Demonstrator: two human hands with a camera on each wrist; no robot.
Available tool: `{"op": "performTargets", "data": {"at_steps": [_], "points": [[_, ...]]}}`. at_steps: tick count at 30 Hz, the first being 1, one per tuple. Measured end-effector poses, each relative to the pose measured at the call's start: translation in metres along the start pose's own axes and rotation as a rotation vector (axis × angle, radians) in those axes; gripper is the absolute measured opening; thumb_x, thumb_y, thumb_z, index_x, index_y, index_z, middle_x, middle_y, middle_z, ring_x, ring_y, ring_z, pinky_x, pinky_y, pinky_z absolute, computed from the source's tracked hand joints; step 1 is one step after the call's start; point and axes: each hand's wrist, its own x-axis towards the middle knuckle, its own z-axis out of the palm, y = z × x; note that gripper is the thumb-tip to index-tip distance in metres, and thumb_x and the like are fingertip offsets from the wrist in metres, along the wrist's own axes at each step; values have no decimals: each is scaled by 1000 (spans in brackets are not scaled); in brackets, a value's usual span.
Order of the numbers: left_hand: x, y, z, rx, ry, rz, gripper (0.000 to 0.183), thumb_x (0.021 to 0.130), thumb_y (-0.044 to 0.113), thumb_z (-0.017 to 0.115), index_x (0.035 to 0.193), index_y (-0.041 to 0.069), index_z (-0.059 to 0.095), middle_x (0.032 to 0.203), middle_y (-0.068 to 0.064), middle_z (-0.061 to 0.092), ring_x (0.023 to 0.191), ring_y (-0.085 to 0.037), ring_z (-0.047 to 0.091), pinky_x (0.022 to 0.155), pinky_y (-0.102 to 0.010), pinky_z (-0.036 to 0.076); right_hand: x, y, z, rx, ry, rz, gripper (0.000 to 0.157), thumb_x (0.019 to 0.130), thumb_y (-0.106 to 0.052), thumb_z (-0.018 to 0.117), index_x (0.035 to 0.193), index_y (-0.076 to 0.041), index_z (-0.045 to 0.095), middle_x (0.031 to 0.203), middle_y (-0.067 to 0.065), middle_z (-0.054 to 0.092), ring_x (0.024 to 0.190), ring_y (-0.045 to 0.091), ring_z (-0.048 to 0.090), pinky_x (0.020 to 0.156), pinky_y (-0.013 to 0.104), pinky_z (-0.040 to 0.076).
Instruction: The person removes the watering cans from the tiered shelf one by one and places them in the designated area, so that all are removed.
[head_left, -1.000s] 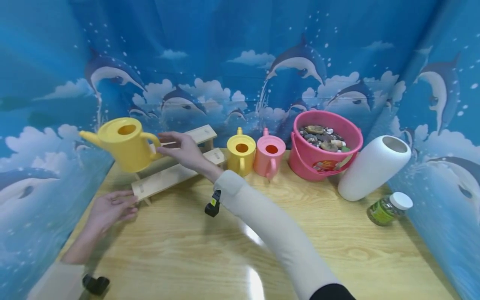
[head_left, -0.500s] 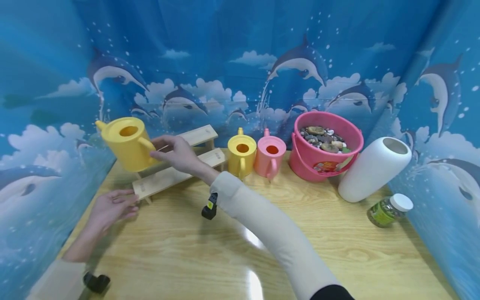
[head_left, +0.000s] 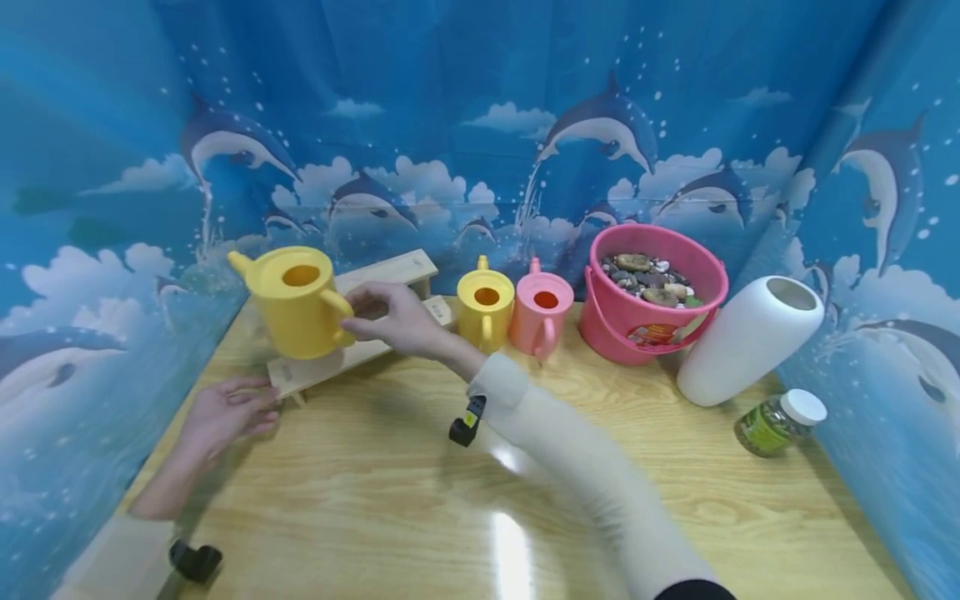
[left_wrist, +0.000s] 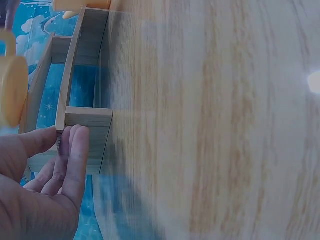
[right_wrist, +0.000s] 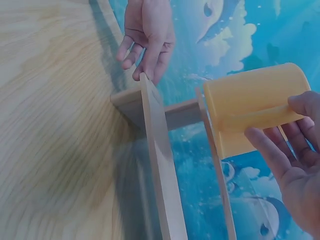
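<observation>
A yellow watering can (head_left: 288, 312) is at the left, upright, with its spout toward the back left. My right hand (head_left: 397, 321) holds it by the handle, thumb and fingers about it. In the right wrist view the can's base (right_wrist: 217, 122) is right at the upper board (right_wrist: 212, 135) of a two-step wooden stand. My left hand (head_left: 225, 417) pinches the left end of the stand's lower board (head_left: 288, 375), thumb on top and fingers below, as the left wrist view shows. The can hides part of both boards in the head view.
Along the back stand a second yellow watering can (head_left: 486, 312), a pink watering can (head_left: 536, 321), and a pink bucket (head_left: 633, 337) full of stones. Farther right are a tilted white vase (head_left: 738, 350) and a white-capped jar (head_left: 776, 425). A dolphin-print curtain (head_left: 465, 108) surrounds the table (head_left: 570, 433).
My right hand has carried the yellow watering can rightward along the stand and slightly nearer, its spout turning toward the back. The left hand has stayed on the lower board.
</observation>
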Motion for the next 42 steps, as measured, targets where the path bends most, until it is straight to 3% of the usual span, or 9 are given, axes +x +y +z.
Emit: {"op": "performTargets", "data": {"at_steps": [3, 5, 11, 17, 20, 25, 34, 42], "points": [[0, 0, -1, -24, 1, -6, 40, 102, 11, 71, 137, -3, 58, 82, 10, 79, 73, -8, 77, 74, -27, 72, -20, 2, -14, 2, 27, -16, 29, 100, -11, 73, 127, -1, 68, 119, 17, 73, 106, 17, 70, 90, 25, 68], [1, 1, -1, -24, 2, -17, 41, 101, 12, 72, 138, -1, 58, 82, 10, 79, 73, -8, 77, 75, -28, 72, -35, 3, -24, -13, 56, -33, 28, 98, -9, 75, 125, -1, 69, 117, 17, 73, 106, 17, 70, 92, 26, 67], [1, 1, -1, -5, -1, -35, 65, 102, 13, 70, 152, -13, 39, 83, 9, 79, 74, -8, 77, 77, -28, 72, -83, 10, -51, -18, 97, -36, 27, 96, -1, 75, 123, 1, 69, 119, 23, 72, 105, 16, 69, 95, 34, 67], [2, 1, 0, -27, 6, -28, 55, 102, 12, 71, 148, -8, 49, 82, 7, 79, 72, -8, 77, 76, -27, 72, -138, 17, -77, 0, 124, -9, 26, 95, 3, 73, 120, 6, 68, 117, 30, 70, 104, 12, 69, 83, 24, 68], [1, 1, 1, -8, 9, -31, 59, 103, 13, 70, 150, -11, 45, 81, 8, 79, 73, -7, 77, 76, -27, 72, -167, 19, -88, 11, 133, -4, 25, 95, 1, 74, 119, 6, 67, 115, 32, 69, 102, 10, 70, 75, 22, 67], [1, 2, 0, 12, 15, -47, 65, 104, 14, 68, 154, -13, 37, 82, 9, 79, 73, -7, 77, 77, -27, 72, -209, 22, -102, -3, 152, 9, 23, 95, -1, 76, 116, 5, 68, 111, 25, 73, 100, 7, 71, 70, 21, 68], [2, 2, 1, 19, 23, -53, 63, 104, 15, 68, 153, -12, 40, 82, 10, 79, 74, -7, 77, 77, -27, 72, -274, 27, -115, -61, 200, 76, 20, 96, 2, 73, 114, 5, 68, 107, 1, 77, 101, 10, 72, 83, 21, 68], [-1, 4, 2, 27, 24, -42, 68, 104, 16, 69, 154, -14, 35, 81, 10, 78, 74, -5, 76, 78, -26, 72, -305, 42, -126, -120, 270, 150, 17, 96, -1, 74, 112, 3, 70, 106, 8, 78, 98, 13, 73, 81, 22, 69]]}}
